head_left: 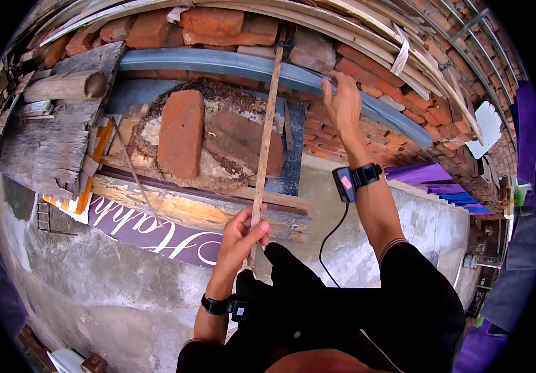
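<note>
A long, thin wooden strip point(268, 121) runs from near my body, across the stacked things, to the brick row at the back. My left hand point(241, 236) is closed round its near end, with the thumb along the strip. Behind the bricks lies a long grey metal bar point(206, 60), and the strip crosses over it. My right hand point(344, 104) reaches to the right part of this bar, with thumb and fingertips gripping its edge. Under the strip are a reddish brick point(181, 133) and a darker, flat brick point(240, 140), lying on a crusty clump.
Weathered planks point(57, 137) and a short log point(66, 86) lie at the left. A thick board point(175, 202) and a purple printed banner point(131, 230) are at the front edge. Long wooden strips point(342, 31) lie along the back. Purple cloth point(423, 177) hangs at right.
</note>
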Action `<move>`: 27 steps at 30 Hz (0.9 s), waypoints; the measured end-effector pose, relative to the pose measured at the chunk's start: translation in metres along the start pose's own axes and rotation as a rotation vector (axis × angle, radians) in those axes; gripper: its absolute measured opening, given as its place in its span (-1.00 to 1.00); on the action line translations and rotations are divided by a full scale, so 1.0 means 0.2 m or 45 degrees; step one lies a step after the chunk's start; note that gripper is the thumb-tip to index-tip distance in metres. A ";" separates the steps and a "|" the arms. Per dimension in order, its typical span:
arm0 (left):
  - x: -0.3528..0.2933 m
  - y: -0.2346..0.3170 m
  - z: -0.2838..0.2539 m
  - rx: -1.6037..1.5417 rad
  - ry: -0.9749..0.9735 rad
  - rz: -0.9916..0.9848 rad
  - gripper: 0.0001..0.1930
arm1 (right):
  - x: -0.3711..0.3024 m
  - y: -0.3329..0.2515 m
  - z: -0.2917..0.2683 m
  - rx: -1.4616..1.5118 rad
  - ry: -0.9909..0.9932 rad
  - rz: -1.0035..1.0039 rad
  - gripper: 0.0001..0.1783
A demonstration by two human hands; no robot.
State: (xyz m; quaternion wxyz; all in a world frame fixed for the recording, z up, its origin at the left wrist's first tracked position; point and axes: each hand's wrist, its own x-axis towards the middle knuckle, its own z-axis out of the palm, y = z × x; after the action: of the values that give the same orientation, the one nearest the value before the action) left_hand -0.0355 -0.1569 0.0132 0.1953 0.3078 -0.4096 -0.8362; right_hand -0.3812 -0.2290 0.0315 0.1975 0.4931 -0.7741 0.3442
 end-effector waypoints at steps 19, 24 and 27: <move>0.00 -0.01 -0.07 -0.243 -0.072 0.068 -0.58 | 0.13 0.03 0.25 -0.262 -0.301 0.003 -0.56; -0.02 -0.01 -0.06 -0.282 -0.123 0.027 -0.50 | 0.11 0.07 0.14 -0.210 -0.279 0.125 -0.62; -0.04 -0.02 -0.08 -0.109 -0.024 0.096 -0.37 | 0.11 0.09 0.19 -0.163 -0.292 0.153 -0.68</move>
State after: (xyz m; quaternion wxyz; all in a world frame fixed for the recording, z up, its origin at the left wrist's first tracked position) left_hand -0.0194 -0.1592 0.0059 0.2359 0.2757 -0.3867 -0.8478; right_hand -0.4051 -0.2654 0.0148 0.1179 0.4685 -0.8401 0.2465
